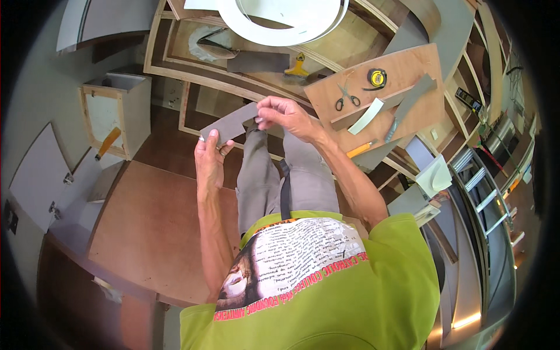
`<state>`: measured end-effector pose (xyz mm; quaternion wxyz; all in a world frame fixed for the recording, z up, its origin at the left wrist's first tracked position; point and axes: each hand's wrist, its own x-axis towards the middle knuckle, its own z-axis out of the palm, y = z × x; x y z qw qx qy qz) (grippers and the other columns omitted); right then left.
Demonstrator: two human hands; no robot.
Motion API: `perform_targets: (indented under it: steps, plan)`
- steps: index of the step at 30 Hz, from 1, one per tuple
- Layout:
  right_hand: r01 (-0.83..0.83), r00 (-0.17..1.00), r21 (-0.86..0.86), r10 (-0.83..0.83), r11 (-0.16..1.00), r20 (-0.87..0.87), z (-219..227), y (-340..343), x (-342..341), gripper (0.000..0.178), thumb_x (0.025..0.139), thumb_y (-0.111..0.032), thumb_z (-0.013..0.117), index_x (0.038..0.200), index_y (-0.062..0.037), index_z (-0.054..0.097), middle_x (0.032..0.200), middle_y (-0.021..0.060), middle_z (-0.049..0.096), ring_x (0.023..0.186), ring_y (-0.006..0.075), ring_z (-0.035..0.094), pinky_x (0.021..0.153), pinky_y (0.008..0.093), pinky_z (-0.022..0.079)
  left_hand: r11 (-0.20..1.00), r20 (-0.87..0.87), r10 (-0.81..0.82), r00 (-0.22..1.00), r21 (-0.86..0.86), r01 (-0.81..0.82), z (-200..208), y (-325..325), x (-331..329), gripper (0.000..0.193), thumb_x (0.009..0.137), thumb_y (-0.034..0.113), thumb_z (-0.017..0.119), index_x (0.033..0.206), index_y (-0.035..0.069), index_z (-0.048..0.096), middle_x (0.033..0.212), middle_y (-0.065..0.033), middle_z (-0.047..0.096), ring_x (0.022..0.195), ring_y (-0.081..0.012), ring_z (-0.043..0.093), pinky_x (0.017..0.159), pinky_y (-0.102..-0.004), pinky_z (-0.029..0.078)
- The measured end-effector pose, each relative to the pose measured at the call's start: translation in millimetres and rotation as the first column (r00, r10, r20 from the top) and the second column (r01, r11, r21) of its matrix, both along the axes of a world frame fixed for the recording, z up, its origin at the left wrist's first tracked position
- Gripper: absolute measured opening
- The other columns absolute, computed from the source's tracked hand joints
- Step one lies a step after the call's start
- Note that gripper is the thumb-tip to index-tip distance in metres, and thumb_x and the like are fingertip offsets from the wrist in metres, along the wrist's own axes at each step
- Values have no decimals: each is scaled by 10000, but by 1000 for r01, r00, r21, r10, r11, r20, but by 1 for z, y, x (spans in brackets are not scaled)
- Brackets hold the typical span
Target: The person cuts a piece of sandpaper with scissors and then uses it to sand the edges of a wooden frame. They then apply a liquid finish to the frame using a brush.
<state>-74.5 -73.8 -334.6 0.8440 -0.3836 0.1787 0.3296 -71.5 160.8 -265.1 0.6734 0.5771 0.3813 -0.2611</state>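
Left hand [211, 156] closed between thumb and fingers, right hand [287, 118] curled, fingers bent, right forearm [350, 171] slanting inward

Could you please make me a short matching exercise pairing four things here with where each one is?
Things:
1. Thin grey rectangular piece
2. Black-handled metal scissors
3. Yellow wide-edged scraper
4. Silver metal ladder

Places:
A. On the brown plywood board
B. At the right side of the picture, beyond the green-shirted person's right arm
C. In the left hand, with the right hand at its other end
D. Beside a flat dark-grey strip

Pairs: 1-C, 2-A, 3-D, 4-B
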Motion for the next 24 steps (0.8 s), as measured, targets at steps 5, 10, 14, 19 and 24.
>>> perform_targets:
  steps: [5, 10, 14, 19, 24]
  plan:
    - [-53, 982, 45, 44, 998, 182, 2, -14, -8, 175, 948, -223, 675, 919, -59, 626, 852, -18, 608, 731, 62, 544, 664, 229, 455, 978, 28, -199, 980, 71, 197, 23, -6, 11, 215, 969, 255, 616, 1062, 64, 644, 990, -19, 668, 866, -118, 627, 775, -302, 533]
    - [-181, 851, -236, 272, 955, 450, 41, -51, -3, 107, 927, -164, 661, 891, -70, 622, 847, 12, 626, 727, 133, 574, 688, 287, 475, 895, 13, -444, 896, -37, 444, 44, -11, 32, 181, 959, 239, 626, 1002, 64, 636, 912, -27, 663, 774, -114, 592, 750, -286, 490]
    - [134, 565, -681, 509, 720, 649, 73, -70, -2, 10, 904, -85, 631, 913, -83, 628, 855, 53, 620, 775, 235, 602, 704, 350, 479, 820, 31, -564, 825, -95, 564, 50, -20, 48, 167, 955, 227, 638, 991, 66, 616, 887, -29, 654, 733, -97, 573, 735, -255, 463]
    - [339, 578, -805, 568, 487, 586, 88, -82, -9, 50, 894, -49, 626, 925, -87, 627, 826, 51, 610, 798, 259, 619, 705, 387, 490, 791, 62, -599, 798, -107, 602, 52, -36, 55, 180, 955, 241, 643, 981, 66, 612, 881, -23, 651, 721, -93, 566, 729, -251, 453]
    - [551, 814, -707, -95, 443, 574, 75, -120, -15, 26, 944, -58, 595, 952, -54, 619, 886, 38, 634, 796, 138, 608, 739, 293, 504, 919, 74, -388, 919, 115, 378, 25, 54, 59, 200, 951, 238, 652, 1038, 61, 622, 933, -14, 660, 752, -98, 581, 700, -246, 471]
